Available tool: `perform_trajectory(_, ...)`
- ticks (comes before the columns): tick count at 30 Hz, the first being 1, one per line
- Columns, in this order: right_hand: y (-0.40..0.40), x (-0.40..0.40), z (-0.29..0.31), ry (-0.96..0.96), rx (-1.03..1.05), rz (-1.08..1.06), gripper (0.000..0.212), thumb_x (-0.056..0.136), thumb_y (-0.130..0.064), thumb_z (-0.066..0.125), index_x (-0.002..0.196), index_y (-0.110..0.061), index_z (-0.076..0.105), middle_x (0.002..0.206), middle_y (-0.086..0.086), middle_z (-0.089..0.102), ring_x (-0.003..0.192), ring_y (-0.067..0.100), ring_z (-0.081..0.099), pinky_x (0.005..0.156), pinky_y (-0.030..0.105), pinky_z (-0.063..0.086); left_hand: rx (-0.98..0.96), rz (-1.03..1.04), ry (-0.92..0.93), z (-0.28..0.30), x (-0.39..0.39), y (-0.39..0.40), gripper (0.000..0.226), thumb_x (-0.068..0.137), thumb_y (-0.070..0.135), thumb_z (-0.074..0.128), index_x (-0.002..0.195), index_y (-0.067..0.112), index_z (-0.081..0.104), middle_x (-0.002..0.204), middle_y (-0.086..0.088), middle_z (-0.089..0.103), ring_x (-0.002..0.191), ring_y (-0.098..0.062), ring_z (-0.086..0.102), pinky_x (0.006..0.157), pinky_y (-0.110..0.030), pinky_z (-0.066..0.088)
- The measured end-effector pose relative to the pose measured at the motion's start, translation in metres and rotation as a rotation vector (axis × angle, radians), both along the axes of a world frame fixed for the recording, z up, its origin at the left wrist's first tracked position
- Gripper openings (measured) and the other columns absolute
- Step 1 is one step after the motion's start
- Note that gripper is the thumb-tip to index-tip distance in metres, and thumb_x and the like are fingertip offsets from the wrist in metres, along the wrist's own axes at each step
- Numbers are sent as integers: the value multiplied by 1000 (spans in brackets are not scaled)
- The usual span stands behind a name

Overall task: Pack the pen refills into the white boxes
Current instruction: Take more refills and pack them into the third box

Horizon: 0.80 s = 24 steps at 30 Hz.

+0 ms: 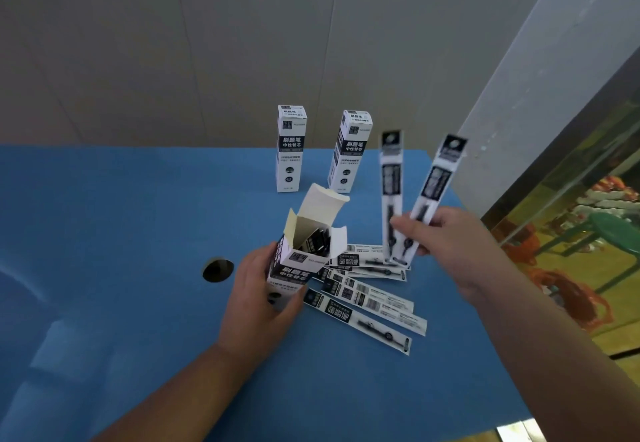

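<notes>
My left hand (263, 289) grips an open white box (304, 251) with its top flaps up; dark refill packets show inside it. My right hand (446, 244) pinches two packaged pen refills (412, 196) near their lower ends, held upright and fanned apart, just right of the open box. Several more refill packets (374, 299) lie flat on the blue table (138, 268) between my hands. Two closed white boxes stand upright farther back, one (291, 149) on the left and one (349, 151) on the right.
A dark round hole (217, 269) is in the tabletop left of my left hand. A grey wall rises behind the table. The table's right edge drops to a yellowish floor with a green stool (609, 230).
</notes>
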State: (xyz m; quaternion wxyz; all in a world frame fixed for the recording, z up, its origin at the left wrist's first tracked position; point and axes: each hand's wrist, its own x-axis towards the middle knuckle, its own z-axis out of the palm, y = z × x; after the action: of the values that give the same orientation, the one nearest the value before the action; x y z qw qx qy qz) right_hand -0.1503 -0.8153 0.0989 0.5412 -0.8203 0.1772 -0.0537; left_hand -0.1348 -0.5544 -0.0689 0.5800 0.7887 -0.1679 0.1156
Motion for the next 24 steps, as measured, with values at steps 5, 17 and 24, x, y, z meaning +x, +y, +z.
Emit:
perform_trajectory(5,29,-17,36,-254,407,99,19,74,-34,80,84,-19,81,83,6,79,74,16,75,64,21,56,-15,-18,16,-3,0,1,70,83,43,75,141,61,40,132,20,54,124,-22,62,93,-50,61)
perform_trajectory(17,81,-13,31,-246,28,172,7,87,-24,77,81,-28,77,73,-6,78,66,12,75,64,29,62,51,-5,-27,-1,1,1,70,85,46,73,143,61,36,134,27,49,126,-21,59,98,-54,57)
perform_trajectory(24,86,-7,34,-178,-95,239,33,71,-47,87,94,-33,68,79,-19,73,69,-1,69,56,11,51,16,3,-27,-2,1,0,69,85,44,74,142,60,38,134,26,50,127,-21,59,99,-54,57)
